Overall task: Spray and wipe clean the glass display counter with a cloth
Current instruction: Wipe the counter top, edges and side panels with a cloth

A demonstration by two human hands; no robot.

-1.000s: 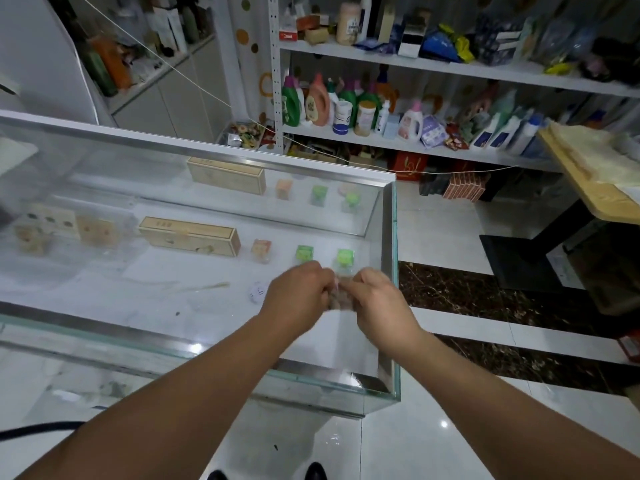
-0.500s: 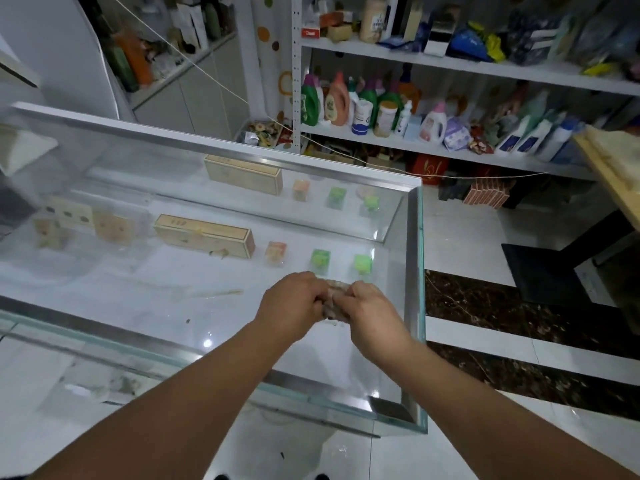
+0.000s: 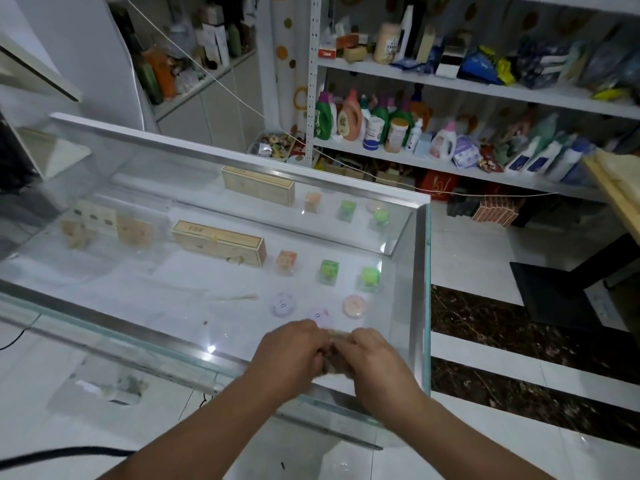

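The glass display counter (image 3: 420, 271) fills the left and middle of the head view, with a metal rim round its top. My left hand (image 3: 291, 355) and my right hand (image 3: 374, 358) meet over its near right corner. Between them they grip a small brownish cloth (image 3: 334, 362), mostly hidden by the fingers. Both hands have curled fingers. No spray bottle shows in either hand.
Inside the counter lie long tan boxes (image 3: 221, 242), small orange and green packs (image 3: 329, 271) and round tins (image 3: 354, 305). Behind stands a white shelf (image 3: 450, 81) with detergent bottles. At the right edge is a wooden table (image 3: 616, 181). A black cable (image 3: 52, 457) runs along the floor.
My hands, holding the cloth, have drawn back toward the counter's near edge. The view has shifted, so the round tins inside the counter now show ahead of the hands.
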